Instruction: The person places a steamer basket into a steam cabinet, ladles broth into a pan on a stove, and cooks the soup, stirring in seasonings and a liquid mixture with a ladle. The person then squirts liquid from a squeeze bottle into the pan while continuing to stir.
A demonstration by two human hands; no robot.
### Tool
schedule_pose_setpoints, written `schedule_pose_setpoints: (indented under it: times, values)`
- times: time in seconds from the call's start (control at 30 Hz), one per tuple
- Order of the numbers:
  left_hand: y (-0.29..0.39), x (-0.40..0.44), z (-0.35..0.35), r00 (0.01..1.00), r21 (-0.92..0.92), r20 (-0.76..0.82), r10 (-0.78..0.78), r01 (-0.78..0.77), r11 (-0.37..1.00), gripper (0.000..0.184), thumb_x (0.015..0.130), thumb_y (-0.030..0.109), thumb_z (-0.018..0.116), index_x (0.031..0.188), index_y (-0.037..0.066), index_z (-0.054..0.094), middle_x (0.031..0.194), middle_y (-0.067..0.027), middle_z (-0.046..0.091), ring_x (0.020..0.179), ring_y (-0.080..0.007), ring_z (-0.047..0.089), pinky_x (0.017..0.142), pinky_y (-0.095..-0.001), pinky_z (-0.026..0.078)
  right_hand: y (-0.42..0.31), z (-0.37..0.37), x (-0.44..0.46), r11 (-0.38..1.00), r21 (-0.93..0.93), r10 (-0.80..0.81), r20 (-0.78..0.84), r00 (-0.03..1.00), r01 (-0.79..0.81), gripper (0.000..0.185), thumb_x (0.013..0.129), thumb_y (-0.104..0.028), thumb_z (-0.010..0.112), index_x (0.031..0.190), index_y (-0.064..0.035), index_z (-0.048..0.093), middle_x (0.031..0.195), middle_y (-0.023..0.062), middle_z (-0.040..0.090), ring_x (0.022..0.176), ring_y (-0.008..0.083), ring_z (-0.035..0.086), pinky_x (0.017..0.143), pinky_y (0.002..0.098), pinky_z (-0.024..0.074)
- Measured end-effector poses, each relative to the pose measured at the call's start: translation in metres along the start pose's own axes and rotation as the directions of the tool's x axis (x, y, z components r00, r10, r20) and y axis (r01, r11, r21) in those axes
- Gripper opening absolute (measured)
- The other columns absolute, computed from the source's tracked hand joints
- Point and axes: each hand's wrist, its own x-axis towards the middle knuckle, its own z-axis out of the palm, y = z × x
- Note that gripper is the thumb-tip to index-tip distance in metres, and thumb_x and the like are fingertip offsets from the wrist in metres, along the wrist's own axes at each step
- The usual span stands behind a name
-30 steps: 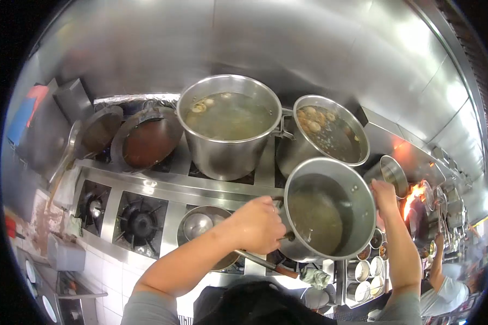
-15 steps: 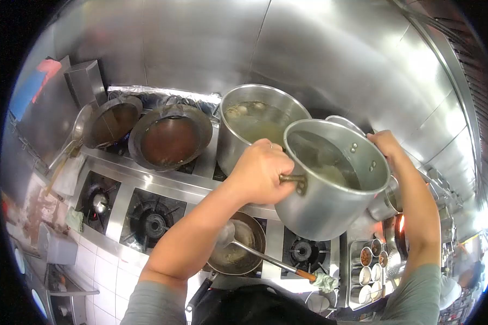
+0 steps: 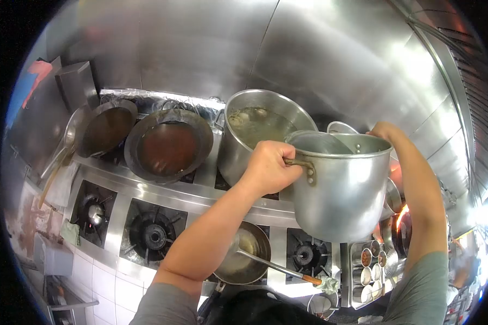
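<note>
A large aluminium stockpot (image 3: 341, 195) hangs in the air above the front burners, tilted away from me. Cloudy liquid (image 3: 317, 142) shows at its rim. My left hand (image 3: 274, 169) is closed round its near side handle (image 3: 298, 162). On the far right of the rim, my right hand (image 3: 386, 131) holds the opposite side; its fingers are mostly hidden. Just behind and to the left stands a bigger stockpot (image 3: 230, 157) holding greenish broth (image 3: 265, 125) with pale pieces. The raised pot overlaps its right edge from my viewpoint.
Two woks, one with reddish-brown liquid (image 3: 168, 149) and one darker (image 3: 108, 130), sit at back left. A frying pan (image 3: 265, 244) with a ladle (image 3: 279, 265) across it rests in front. A flame (image 3: 402, 216) burns at right beside a tray of condiment cups (image 3: 366, 271).
The held stockpot has tipped further away from me, so less of its inside shows and its liquid sits nearer the far rim. Both hands have kept hold.
</note>
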Motion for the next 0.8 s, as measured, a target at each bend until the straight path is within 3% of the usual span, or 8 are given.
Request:
schedule_pose_setpoints:
  times: [0.07,0.17,0.23,0.33,0.47,0.53,0.77,0.8]
  values:
    - [-0.005,0.002,0.002,0.999,-0.035,-0.035,-0.018,0.016,0.999,0.026,0.067,0.007,0.067,0.057,0.001,0.044,0.050,-0.0074,0.039,0.051,-0.0107,0.035,0.046,-0.0324,0.031,-0.002,-0.004,0.010,1.000,0.022,0.014,0.037,0.999,-0.015,0.045,0.082,-0.045,0.078,0.089,0.0003,0.078,0.076,0.0154,0.069,0.065,0.0287,0.067,0.058,0.0472,0.0525]
    - [-0.007,0.000,0.002,0.996,-0.102,-0.062,-0.060,0.053,0.993,0.027,0.067,0.008,0.068,0.057,0.001,0.044,0.049,-0.0059,0.041,0.051,-0.0108,0.037,0.046,-0.0325,0.031,-0.014,-0.011,0.016,0.987,-0.151,0.067,0.040,0.997,-0.060,0.040,0.081,-0.041,0.079,0.091,-0.0027,0.079,0.073,0.0146,0.068,0.062,0.0270,0.065,0.056,0.0458,0.0518]
    - [-0.009,-0.001,0.003,0.995,-0.126,-0.061,-0.075,0.066,0.990,0.027,0.067,0.008,0.068,0.056,0.001,0.045,0.049,-0.0052,0.041,0.051,-0.0106,0.037,0.046,-0.0324,0.031,-0.031,-0.025,0.004,0.968,-0.187,0.188,0.102,0.977,-0.167,0.040,0.083,-0.042,0.076,0.103,-0.0072,0.078,0.104,0.0140,0.075,0.095,0.0271,0.071,0.081,0.0435,0.0525]
    - [-0.014,-0.001,0.004,0.994,-0.164,-0.070,-0.084,0.071,0.984,0.027,0.067,0.009,0.068,0.056,0.001,0.045,0.048,-0.0047,0.041,0.051,-0.0106,0.037,0.046,-0.0322,0.031,-0.033,-0.033,0.011,0.951,-0.304,0.103,0.146,0.984,-0.054,0.036,0.081,-0.038,0.076,0.104,-0.0109,0.078,0.105,0.0116,0.075,0.096,0.0258,0.071,0.080,0.0433,0.0527]
    - [-0.019,0.000,0.003,0.992,-0.169,-0.107,-0.063,0.044,0.985,0.026,0.067,0.009,0.067,0.056,0.002,0.045,0.048,-0.0052,0.040,0.050,-0.0108,0.036,0.046,-0.0320,0.031,-0.031,-0.038,0.038,0.960,-0.272,0.128,0.189,0.974,-0.074,0.032,0.080,-0.036,0.076,0.103,-0.0148,0.079,0.104,0.0098,0.076,0.095,0.0255,0.072,0.080,0.0431,0.0531]
    - [-0.022,0.000,0.003,0.991,-0.185,-0.106,-0.080,0.059,0.981,0.026,0.067,0.009,0.067,0.056,0.002,0.045,0.048,-0.0053,0.039,0.050,-0.0109,0.036,0.046,-0.0320,0.031,-0.014,-0.032,0.075,0.920,-0.367,-0.020,0.310,0.951,0.139,0.022,0.082,-0.018,0.069,0.101,-0.0141,0.080,0.075,0.0152,0.070,0.061,0.0273,0.066,0.055,0.0450,0.0515]
    - [-0.025,-0.001,0.002,0.984,-0.285,-0.104,-0.147,0.112,0.952,0.028,0.068,0.010,0.068,0.055,0.003,0.043,0.049,-0.0037,0.039,0.051,-0.0100,0.036,0.047,-0.0318,0.030,0.000,-0.029,0.123,0.947,-0.315,0.048,0.342,0.939,0.066,0.023,0.084,-0.019,0.068,0.104,-0.0154,0.079,0.079,0.0144,0.070,0.063,0.0281,0.065,0.059,0.0456,0.0542]
    - [-0.026,-0.001,0.001,0.983,-0.286,-0.106,-0.148,0.112,0.952,0.028,0.068,0.010,0.068,0.055,0.003,0.043,0.049,-0.0037,0.039,0.051,-0.0100,0.036,0.047,-0.0318,0.030,0.002,-0.029,0.130,0.958,-0.277,0.049,0.422,0.905,0.078,0.022,0.084,-0.021,0.069,0.103,-0.0136,0.079,0.082,0.0150,0.071,0.065,0.0286,0.066,0.060,0.0469,0.0541]
